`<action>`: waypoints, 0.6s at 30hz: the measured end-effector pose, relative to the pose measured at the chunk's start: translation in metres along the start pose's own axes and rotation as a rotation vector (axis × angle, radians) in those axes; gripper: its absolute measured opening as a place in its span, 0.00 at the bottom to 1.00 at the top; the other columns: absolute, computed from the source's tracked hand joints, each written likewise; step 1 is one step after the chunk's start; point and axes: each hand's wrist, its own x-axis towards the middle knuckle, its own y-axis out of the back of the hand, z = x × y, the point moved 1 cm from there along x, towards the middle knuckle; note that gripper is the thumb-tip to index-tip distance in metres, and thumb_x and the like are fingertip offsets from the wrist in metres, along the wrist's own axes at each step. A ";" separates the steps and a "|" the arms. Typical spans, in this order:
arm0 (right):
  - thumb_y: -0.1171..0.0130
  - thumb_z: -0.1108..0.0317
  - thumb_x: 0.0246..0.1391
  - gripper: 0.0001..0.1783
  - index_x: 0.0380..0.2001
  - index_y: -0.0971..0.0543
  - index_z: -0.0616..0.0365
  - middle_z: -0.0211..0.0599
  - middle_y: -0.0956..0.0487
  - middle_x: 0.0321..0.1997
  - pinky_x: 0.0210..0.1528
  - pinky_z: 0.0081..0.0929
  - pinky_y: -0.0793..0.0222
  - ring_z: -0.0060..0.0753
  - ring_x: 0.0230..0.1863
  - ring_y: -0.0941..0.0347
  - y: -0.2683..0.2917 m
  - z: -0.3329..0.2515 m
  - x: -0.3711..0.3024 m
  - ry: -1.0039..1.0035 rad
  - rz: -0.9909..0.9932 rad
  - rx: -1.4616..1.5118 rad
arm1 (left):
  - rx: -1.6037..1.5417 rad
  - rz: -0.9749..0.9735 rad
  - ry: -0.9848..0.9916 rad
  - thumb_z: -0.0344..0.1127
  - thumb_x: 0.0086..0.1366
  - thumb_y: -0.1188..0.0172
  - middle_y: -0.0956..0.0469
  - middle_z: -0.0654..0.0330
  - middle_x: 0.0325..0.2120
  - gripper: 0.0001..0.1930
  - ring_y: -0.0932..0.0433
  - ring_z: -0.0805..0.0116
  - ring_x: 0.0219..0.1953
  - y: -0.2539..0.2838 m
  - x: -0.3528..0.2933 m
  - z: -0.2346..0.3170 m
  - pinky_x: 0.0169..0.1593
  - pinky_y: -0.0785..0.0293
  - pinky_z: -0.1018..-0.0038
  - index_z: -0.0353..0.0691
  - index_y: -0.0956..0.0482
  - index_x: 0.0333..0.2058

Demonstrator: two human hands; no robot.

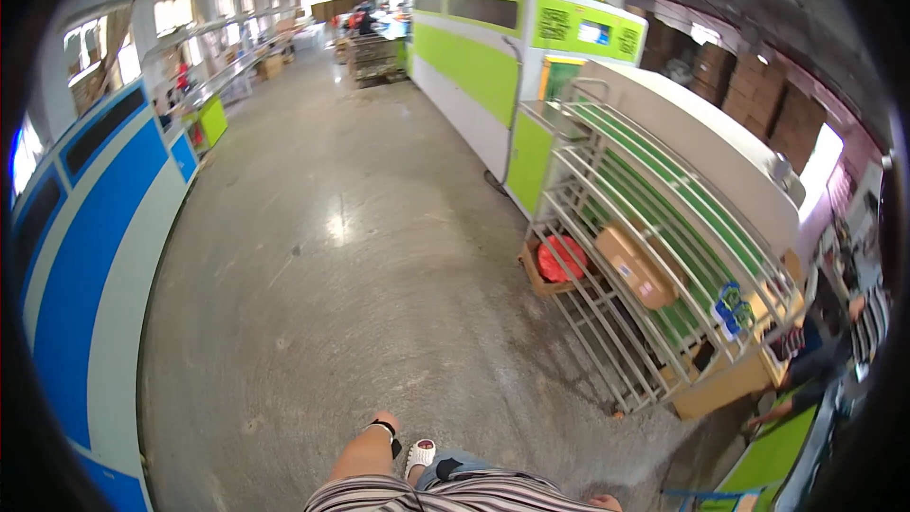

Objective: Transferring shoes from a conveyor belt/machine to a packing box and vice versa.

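grey metal rack (585,354), bars bearing brown box (637,270), open carton (540,281) with red bundle (561,258), blue-and-white packet (732,310)

The lower edge crops the person's right hand (605,502); the fingers of the left hand (385,419) cannot be made out. A co-worker (867,327) blurs at right; dark rim cuts off a blue machine (81,265).

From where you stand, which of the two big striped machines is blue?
The left machine, banded in bright blue with dark windows near its top; the right machine is banded in lime green instead.
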 end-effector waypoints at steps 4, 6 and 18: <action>0.48 0.46 0.59 0.33 0.60 0.29 0.57 0.52 0.29 0.63 0.63 0.41 0.39 0.53 0.66 0.37 -0.053 0.174 0.075 -0.069 0.122 0.074 | -0.089 0.128 -0.184 0.38 0.62 0.49 0.20 0.48 0.47 0.17 0.20 0.51 0.49 0.058 0.005 0.115 0.51 0.24 0.58 0.41 0.17 0.45; 0.49 0.45 0.59 0.34 0.60 0.29 0.57 0.52 0.29 0.63 0.64 0.41 0.39 0.53 0.66 0.38 -0.067 0.206 0.057 -0.113 0.111 0.131 | -0.490 0.169 -0.060 0.39 0.61 0.48 0.25 0.46 0.53 0.20 0.27 0.45 0.57 0.084 -0.014 0.181 0.57 0.29 0.57 0.40 0.20 0.50; 0.51 0.40 0.58 0.37 0.62 0.30 0.55 0.54 0.31 0.65 0.66 0.40 0.41 0.51 0.67 0.39 -0.107 0.300 -0.010 -0.333 0.010 0.355 | -0.200 0.265 -0.580 0.46 0.59 0.40 0.25 0.43 0.49 0.21 0.26 0.45 0.53 0.167 -0.053 0.411 0.57 0.29 0.58 0.41 0.20 0.48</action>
